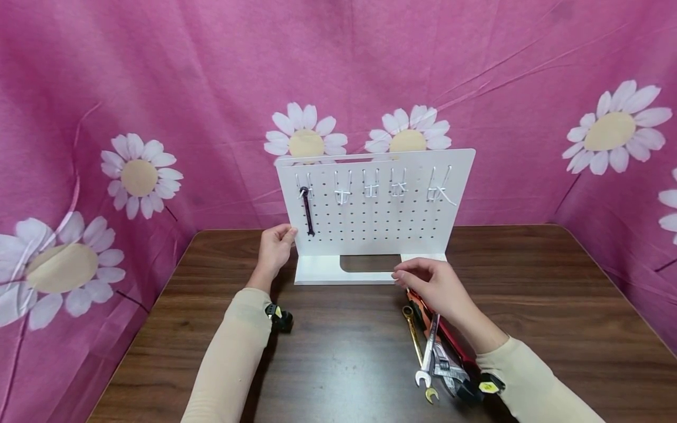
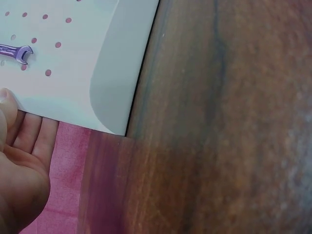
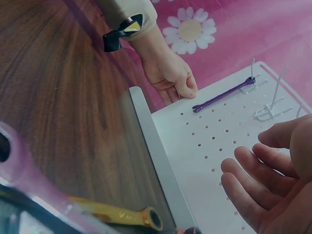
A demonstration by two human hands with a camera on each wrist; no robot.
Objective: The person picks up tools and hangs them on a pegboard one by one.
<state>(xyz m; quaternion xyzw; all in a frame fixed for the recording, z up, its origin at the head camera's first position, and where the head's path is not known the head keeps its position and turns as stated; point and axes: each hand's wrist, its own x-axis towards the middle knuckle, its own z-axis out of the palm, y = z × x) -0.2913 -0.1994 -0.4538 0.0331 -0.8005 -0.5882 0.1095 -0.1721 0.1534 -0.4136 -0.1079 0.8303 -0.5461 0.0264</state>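
Note:
A white pegboard [image 1: 365, 226] stands upright on its base at the back of the table. My left hand [image 1: 275, 249] pinches its left edge, thumb in front and fingers behind, as the left wrist view shows. From the leftmost hook hangs a dark purple wrench [image 1: 308, 212]. Loosely bent and holding nothing, my right hand [image 3: 273, 175] is in front of the board's lower right, over the near end of the tools in the head view. Below it lie a gold wrench [image 1: 412, 332], a silver wrench [image 1: 429, 352], an adjustable wrench [image 1: 448, 369] and a red-handled tool [image 1: 456, 343].
Several white wire hooks [image 1: 371, 185] line the upper part of the board. An opening [image 1: 370, 263] is cut into its base. Brown wood-grain tabletop [image 1: 211, 305] extends around it, and a pink cloth [image 1: 222, 76] with white daisies hangs behind.

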